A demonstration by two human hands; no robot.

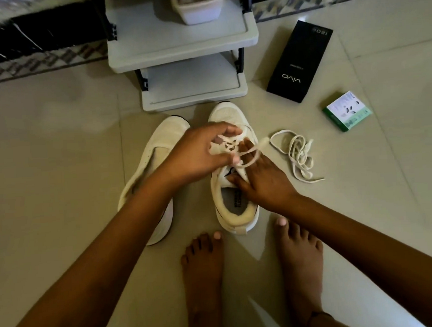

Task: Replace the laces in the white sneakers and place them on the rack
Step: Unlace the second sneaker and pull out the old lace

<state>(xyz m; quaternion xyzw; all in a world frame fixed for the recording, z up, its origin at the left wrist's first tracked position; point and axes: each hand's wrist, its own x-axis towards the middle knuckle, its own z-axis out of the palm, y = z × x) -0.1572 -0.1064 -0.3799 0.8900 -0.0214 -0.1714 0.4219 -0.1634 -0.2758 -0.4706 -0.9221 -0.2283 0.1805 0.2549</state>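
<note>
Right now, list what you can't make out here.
Head view:
- Right sneaker: eyelets hidden by both hands.
- Lace: its path blurred under the left hand.
- Bin on the rack: cut off by the top edge.
- Green box: print too small.

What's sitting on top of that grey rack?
A pale tub stands on the rack top shelf. Its contents are too blurred to name, and the lower shelf's back is hidden.

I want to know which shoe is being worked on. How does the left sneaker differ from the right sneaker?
The right sneaker has a lace in its eyelets; the left sneaker shows none. Both hands, left hand and right hand, are at the right sneaker; none holds the left sneaker. The right sneaker stands upright; the left sneaker leans sideways. Both are white and on the floor.
</note>
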